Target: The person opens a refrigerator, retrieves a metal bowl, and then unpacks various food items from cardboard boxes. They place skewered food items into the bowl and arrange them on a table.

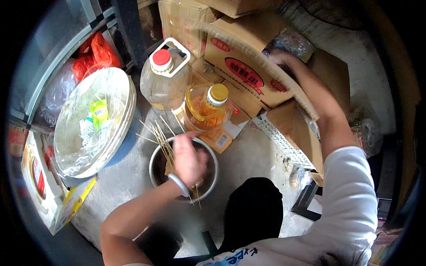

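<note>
My left hand (190, 161), blurred and wearing a pale bracelet at the wrist, is over a round metal pot (217, 168) on the floor. Thin bamboo skewers (159, 134) fan out over the pot's far-left rim, and a few more ends stick out at the near side. A brown piece of food (169, 169) shows beside the hand; whether the fingers grip anything is unclear. My right hand (279, 57) reaches into an open cardboard box (244, 71) bearing red printing. Its fingers are mostly hidden near clear plastic wrap (293, 43).
An oil jug with a yellow cap (208, 109) and a larger red-capped jug (163, 79) stand beyond the pot. At left is a plastic-covered bucket (76, 123) with a green packet (100, 114) on top. A white plastic crate (283, 139) lies right.
</note>
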### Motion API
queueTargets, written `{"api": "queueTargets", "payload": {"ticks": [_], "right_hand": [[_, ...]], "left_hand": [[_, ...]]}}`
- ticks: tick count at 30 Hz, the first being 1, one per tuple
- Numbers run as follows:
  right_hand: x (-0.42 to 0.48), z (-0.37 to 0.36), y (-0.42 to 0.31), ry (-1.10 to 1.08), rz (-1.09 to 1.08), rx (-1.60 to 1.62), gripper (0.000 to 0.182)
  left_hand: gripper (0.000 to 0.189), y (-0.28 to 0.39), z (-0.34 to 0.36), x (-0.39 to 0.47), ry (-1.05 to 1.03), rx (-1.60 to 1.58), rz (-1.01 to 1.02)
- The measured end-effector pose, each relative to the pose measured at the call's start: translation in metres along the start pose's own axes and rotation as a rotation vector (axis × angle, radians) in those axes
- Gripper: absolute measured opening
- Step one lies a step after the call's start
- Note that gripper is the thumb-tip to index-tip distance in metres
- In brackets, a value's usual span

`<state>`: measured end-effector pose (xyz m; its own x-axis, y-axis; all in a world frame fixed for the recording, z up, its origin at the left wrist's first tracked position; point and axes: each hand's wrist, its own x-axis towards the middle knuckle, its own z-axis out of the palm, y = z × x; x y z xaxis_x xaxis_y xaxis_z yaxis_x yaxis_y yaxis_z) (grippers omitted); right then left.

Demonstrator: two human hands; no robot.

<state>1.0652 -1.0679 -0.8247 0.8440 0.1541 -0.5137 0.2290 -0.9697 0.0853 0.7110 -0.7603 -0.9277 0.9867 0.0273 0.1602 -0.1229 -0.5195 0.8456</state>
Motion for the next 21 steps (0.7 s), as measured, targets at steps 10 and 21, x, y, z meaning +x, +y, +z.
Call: {"api": "queueTargets", "payload": {"ticks": [10, 21], "right_hand": [[-0.086, -0.019, 0.010, 0.681, 0.139, 0.067, 0.042], [-0.254, 0.005, 0.005, 1.884, 0.292, 0.123, 0.049]], "left_hand": [[0.054, 0.127, 0.002, 0.080, 0.101, -0.144, 0.569], [0.064, 0.132, -0.021, 0.114, 0.380, 0.023, 0.598]]}}
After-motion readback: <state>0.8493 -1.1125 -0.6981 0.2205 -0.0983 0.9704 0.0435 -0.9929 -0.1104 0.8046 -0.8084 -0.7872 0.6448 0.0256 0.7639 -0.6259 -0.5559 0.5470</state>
